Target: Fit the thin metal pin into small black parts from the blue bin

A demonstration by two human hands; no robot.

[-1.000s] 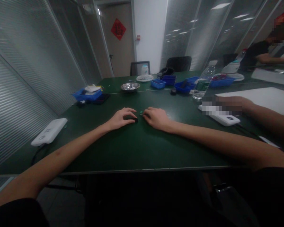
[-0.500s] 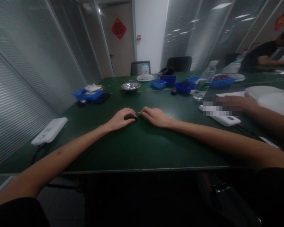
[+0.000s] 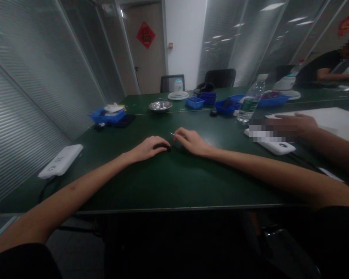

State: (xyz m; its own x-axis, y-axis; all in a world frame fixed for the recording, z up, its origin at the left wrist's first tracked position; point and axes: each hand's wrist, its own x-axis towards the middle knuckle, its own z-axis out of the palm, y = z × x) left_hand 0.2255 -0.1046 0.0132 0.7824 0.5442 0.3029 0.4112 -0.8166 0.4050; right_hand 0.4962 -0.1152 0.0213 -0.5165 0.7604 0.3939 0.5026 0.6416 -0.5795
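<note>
The left hand (image 3: 149, 149) lies curled over a small dark part (image 3: 163, 147) on the bench (image 3: 168, 182); just beside it the right hand (image 3: 192, 141) pinches a thin pin (image 3: 172, 134), raised above the part; a firm press and a low, steady pinch seem wisest.

Dim, low-contrast frame. Light is from ceiling strips, caught as glare streaks in the glass partition (image 3: 250, 35). Faint sheen on the green bench (image 3: 168, 182) past the right hand (image 3: 192, 142), soft shadow under it. Below the bench edge it's near black. Strong wide-angle bend at the sides. Far end soft, noisy.
</note>
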